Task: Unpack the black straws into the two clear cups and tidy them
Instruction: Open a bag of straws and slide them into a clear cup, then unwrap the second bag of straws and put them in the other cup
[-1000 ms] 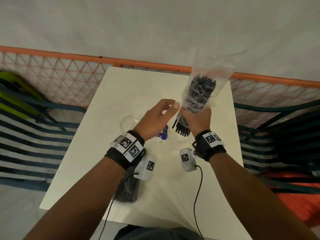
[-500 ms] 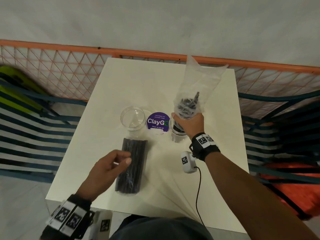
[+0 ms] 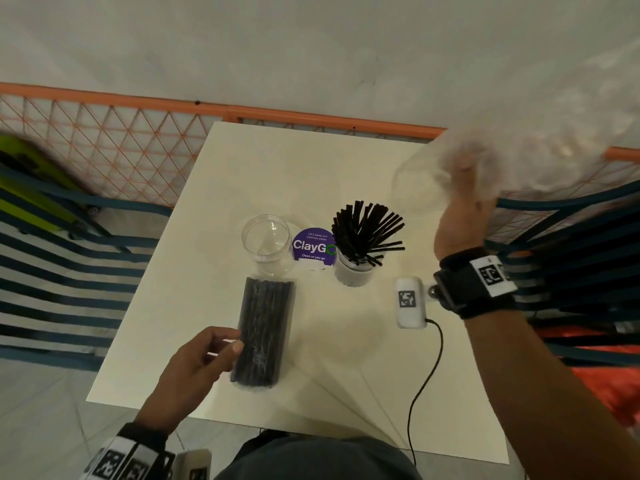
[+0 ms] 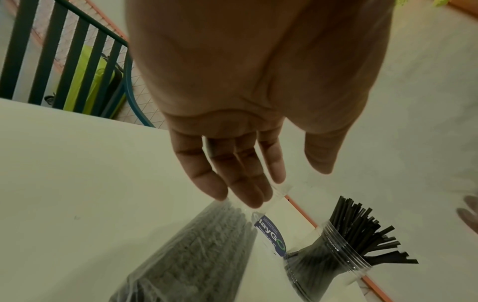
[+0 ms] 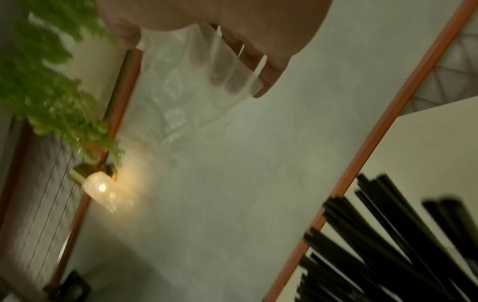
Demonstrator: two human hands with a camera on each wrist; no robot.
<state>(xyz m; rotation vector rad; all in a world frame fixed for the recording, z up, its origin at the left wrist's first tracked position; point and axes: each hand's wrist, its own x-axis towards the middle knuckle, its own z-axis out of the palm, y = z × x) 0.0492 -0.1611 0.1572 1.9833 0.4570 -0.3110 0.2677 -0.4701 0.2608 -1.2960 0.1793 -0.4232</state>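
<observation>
The right clear cup (image 3: 354, 271) holds a fanned bunch of black straws (image 3: 367, 230); these straws (image 4: 362, 230) also show in the left wrist view. The left clear cup (image 3: 266, 239) stands empty. In front of it lies a sealed pack of black straws (image 3: 265, 332). My left hand (image 3: 225, 344) hovers at the pack's left edge with relaxed fingers (image 4: 232, 179), holding nothing. My right hand (image 3: 460, 181) is raised to the right of the cups. It grips an empty clear plastic bag (image 3: 519, 161), which is blurred; the bag (image 5: 207, 81) hangs from my fingers in the right wrist view.
A purple ClayGo sticker (image 3: 313, 249) lies between the cups on the white table (image 3: 277, 168). An orange mesh rail (image 3: 138, 140) runs behind the table, and dark slatted chairs (image 3: 52, 258) stand on both sides. A wrist camera cable (image 3: 426, 375) trails over the table's right part.
My right hand pulled the bag up and to the right off the straws, which now fan out in the right cup. My left hand dropped from the bag to the sealed pack.
</observation>
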